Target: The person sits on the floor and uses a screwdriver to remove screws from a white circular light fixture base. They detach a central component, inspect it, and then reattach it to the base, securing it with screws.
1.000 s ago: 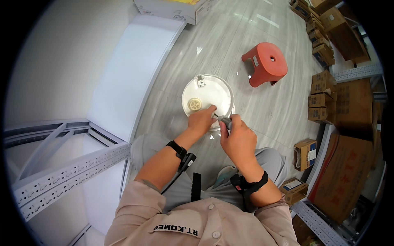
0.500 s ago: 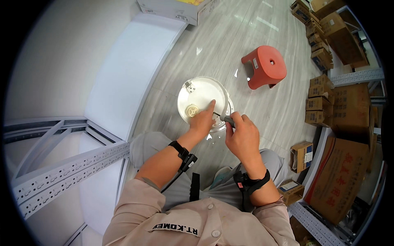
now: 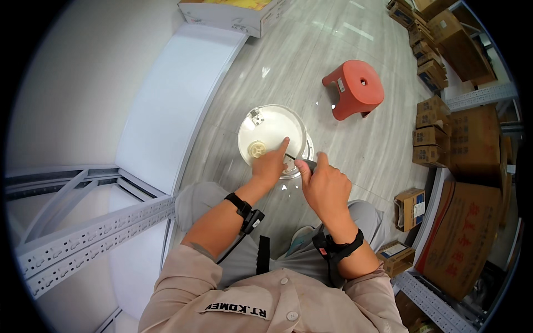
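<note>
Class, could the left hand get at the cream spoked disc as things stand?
Probably yes: the left hand is right beside the cream spoked disc, which looks uncovered on top. The right hand and its tool sit off to the right.

The floor is grey, glossy and streaked like wood or stone. A red plastic stool stands on it, upright. Nearer the person, a round white dish sits tilted over a pale rim, whose edge shows at the right, low over the floor. Along the right, metal shelving carries brown cardboard boxes and a large carton.
</note>
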Available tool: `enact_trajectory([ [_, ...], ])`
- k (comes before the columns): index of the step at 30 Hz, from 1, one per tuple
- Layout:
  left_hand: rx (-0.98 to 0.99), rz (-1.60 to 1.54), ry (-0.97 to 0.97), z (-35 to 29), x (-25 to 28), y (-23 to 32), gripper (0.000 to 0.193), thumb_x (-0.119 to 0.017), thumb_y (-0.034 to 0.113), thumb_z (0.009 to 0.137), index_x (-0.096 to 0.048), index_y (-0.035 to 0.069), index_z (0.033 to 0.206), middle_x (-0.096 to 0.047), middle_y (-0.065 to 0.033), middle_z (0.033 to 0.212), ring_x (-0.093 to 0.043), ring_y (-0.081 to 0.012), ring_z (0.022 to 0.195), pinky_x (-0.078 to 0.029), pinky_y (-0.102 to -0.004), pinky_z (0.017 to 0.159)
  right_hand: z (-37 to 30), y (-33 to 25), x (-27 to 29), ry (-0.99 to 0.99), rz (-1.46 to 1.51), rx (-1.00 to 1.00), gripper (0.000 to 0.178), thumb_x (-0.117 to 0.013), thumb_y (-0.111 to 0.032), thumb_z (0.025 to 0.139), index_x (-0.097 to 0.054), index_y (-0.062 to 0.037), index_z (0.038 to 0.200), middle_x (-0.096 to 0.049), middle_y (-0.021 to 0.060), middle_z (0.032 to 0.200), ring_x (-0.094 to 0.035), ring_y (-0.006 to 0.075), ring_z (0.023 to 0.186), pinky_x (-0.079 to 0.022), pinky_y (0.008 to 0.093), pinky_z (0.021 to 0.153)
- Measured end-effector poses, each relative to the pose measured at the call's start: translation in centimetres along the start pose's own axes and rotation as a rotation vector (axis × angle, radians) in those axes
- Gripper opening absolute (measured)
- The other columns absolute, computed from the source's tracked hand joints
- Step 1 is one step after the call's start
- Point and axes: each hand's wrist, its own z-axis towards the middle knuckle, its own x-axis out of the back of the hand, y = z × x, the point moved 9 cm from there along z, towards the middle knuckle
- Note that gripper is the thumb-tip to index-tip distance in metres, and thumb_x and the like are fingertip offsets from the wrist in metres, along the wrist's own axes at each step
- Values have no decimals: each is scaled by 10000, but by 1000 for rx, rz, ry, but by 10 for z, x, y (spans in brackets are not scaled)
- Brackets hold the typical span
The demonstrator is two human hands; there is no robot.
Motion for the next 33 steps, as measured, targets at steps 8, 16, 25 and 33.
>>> enact_trajectory([
  [8, -41, -36, -37, 0, 8, 4, 824, -802, 278, 894, -419, 308, 1623, -740, -129, 1058, -732, -321, 976, -581, -458, 773, -10, -27, 17, 433, 220, 586, 263, -732, -197, 935, -594, -15, 1065, -615, 164, 958, -693, 375, 782, -551, 440, 610],
  [16, -87, -88, -1, 1, 13, 1, 634, -814, 233, 851, -621, 258, 1454, -776, -78, 1049, -743, -288, 988, -584, -453, 791, 7, -4, -6, 132, 197, 119, 247, -745, -145, 911, -593, -18, 1060, -615, 157, 959, -682, 398, 782, -553, 451, 620],
  [25, -167, -95, 29, 8, 16, 5, 394, -856, 240, 801, -776, 192, 1185, -787, -47, 1083, -742, -269, 1008, -582, -414, 814, -5, -39, 14, 366, 366, 599, 326, -792, -155, 837, -631, -36, 1093, -621, 139, 976, -601, 378, 855, -523, 469, 731],
  [33, -203, -168, 128, 9, 23, 3, 250, -812, 266, 836, -812, 182, 1072, -789, -57, 967, -749, -290, 923, -576, -427, 768, 7, -23, 3, 235, 346, 314, 384, -777, -141, 849, -639, -35, 1191, -633, 118, 940, -663, 328, 807, -556, 424, 726],
])
